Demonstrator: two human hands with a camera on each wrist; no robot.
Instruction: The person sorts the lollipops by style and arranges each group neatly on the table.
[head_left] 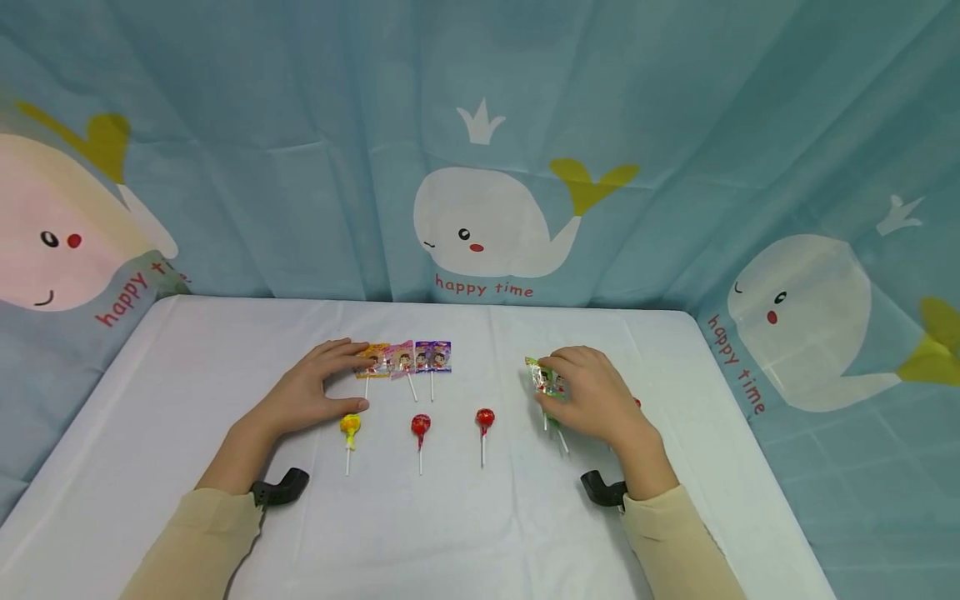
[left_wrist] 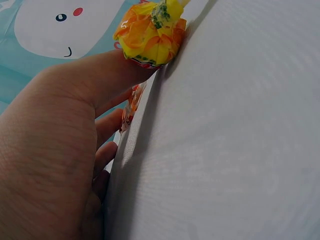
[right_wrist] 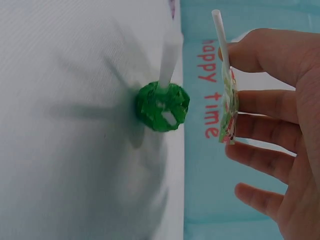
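My right hand [head_left: 592,400] has a flat green-wrapped lolly [head_left: 542,379] pinched between thumb and fingers; in the right wrist view its wrapper [right_wrist: 228,112] stands edge-on against my fingertips with the white stick poking past my thumb. Taking the green round lolly [right_wrist: 162,106] as my mark: it lies on the bench [head_left: 480,533] just beside and below that hand, on its palm side, apart from my fingers, with its stick [right_wrist: 170,55] running along the bench away from the ball.

My left hand [head_left: 318,392] lies flat with straight fingers. Its fingertips touch the orange packet [head_left: 372,360], first of a row of three flat wrapped lollies, and its thumb rests against the yellow lolly [left_wrist: 152,32], far across the bench from the green one. Two red lollies [head_left: 421,425] lie between, sticks pointing toward me. The right hand is much the nearer to the green round lolly.
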